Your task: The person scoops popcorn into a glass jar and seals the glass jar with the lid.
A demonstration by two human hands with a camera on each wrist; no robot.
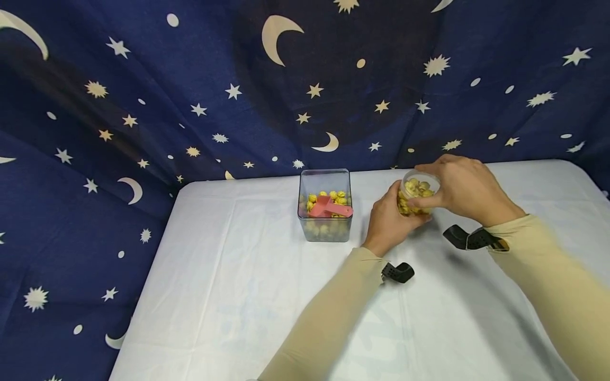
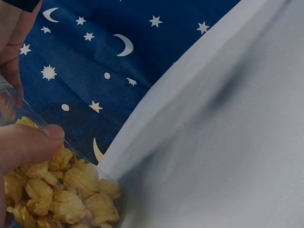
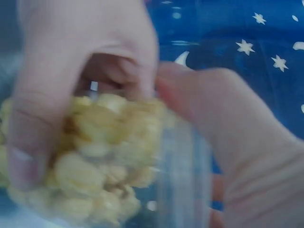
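Beyond the middle of the table, on the right, my left hand (image 1: 388,219) grips a clear jar (image 1: 406,205) filled with yellow popcorn. Its thumb presses the jar's side in the left wrist view, with popcorn (image 2: 66,194) showing through the wall. My right hand (image 1: 464,185) is over the jar's top, fingers and thumb curled around a clear round lid (image 1: 409,180) at the mouth. Whether the lid is fastened cannot be told. Blur softens the jar and both hands in the right wrist view.
To the left of the hands stands a clear square container (image 1: 328,234) with popcorn in it. A pink scoop (image 1: 324,207) lies on that popcorn. A white cloth covers the table (image 1: 238,296). Behind hangs a dark blue curtain (image 1: 190,69) with moons and stars.
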